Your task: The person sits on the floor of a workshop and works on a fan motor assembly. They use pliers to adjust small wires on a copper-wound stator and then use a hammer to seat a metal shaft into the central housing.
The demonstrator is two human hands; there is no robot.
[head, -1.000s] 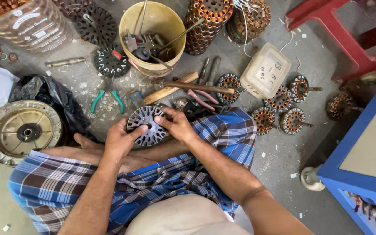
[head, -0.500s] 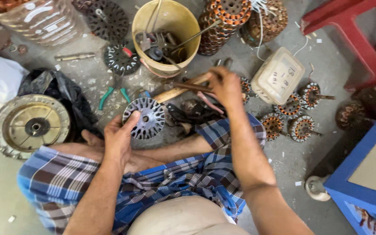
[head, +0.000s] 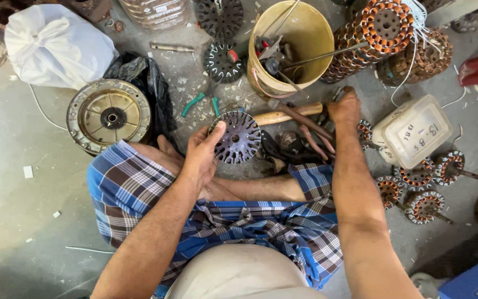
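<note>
Dark slotted metal disc (head: 240,137) gripped by left hand (head: 201,154) fingers curled on its edge; right hand (head: 344,108) fingers closed among tools (head: 305,124), grip unclear.

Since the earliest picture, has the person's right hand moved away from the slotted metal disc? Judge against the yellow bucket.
Yes. The right hand left the slotted metal disc and went forward and rightward, now beside the yellow bucket.

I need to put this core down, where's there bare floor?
Bare grey concrete floor spreads left of the blue checked cloth, below the round metal motor cover. Crowded ahead: yellow plastic bucket, tools, copper-wound stators rightward.
</note>
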